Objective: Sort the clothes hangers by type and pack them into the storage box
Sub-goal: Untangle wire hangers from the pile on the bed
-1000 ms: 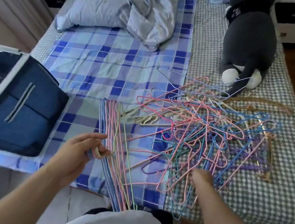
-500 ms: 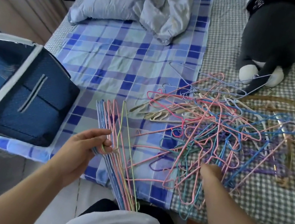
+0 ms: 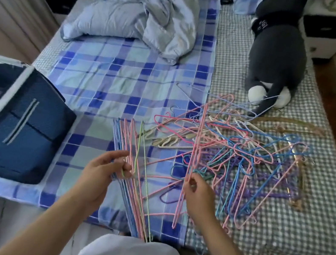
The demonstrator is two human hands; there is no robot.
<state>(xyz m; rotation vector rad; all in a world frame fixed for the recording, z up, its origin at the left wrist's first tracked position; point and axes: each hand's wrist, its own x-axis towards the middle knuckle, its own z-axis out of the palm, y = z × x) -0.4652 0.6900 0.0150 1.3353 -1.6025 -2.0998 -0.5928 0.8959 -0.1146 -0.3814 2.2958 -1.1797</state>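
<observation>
Left hand (image 3: 100,168) gripping an aligned bundle of thin pastel wire hangers (image 3: 131,165), right hand (image 3: 197,191) pinching a pink wire hanger (image 3: 195,145), tangled multicoloured hanger pile (image 3: 243,154) on bed

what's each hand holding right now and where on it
Left hand grips the sorted hanger bundle near its middle. Right hand pinches one pink hanger on its long wire.

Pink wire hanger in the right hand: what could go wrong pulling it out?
The pink wire hanger pinched by the right hand runs up into the tangled pile of coloured wire hangers, so it may snag and drag others along. The left hand grips a fanned bundle of sorted wire hangers that could splay.
</observation>
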